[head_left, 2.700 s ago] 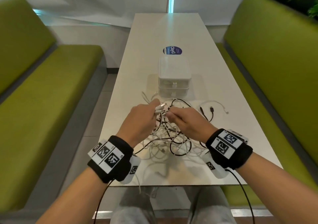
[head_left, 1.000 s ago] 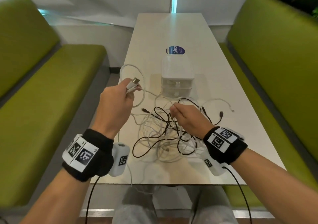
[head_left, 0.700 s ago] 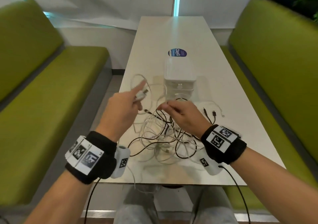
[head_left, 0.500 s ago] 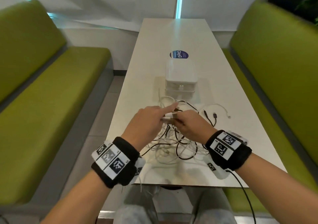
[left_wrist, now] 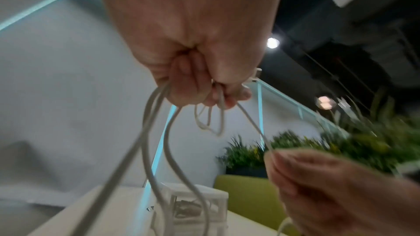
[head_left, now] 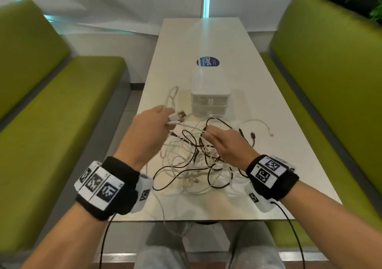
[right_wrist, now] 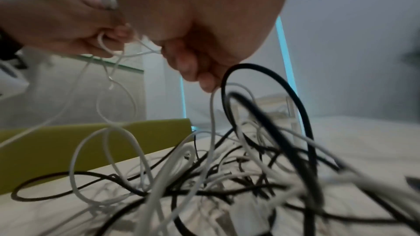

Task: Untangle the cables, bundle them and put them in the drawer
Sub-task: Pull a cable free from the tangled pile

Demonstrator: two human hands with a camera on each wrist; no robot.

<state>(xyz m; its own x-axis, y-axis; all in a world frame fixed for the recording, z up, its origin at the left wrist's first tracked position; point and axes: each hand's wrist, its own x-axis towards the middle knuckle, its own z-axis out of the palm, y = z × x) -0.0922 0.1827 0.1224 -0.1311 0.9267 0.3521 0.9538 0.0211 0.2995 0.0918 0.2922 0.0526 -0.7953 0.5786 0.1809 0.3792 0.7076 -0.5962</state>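
A tangle of white and black cables (head_left: 198, 165) lies on the near half of the white table (head_left: 279, 144), loops heaped over one another. One white cable (head_left: 192, 127) rises out of the heap and runs taut between the two hands. The left hand (head_left: 148, 132), at about ten o'clock from the heap, is closed around folded loops of this cable, its USB plug (head_left: 179, 115) sticking out past the fingers. The right hand (head_left: 225, 144), at about one o'clock over the heap, pinches the same cable between thumb and fingertips. The hands sit near each other but apart. At twelve o'clock, just beyond the heap, stands a small white drawer unit (head_left: 209, 95), its drawers closed. A blue round sticker (head_left: 207, 62) lies farther along the table. Green benches (head_left: 330, 82) flank the table at three and nine o'clock.
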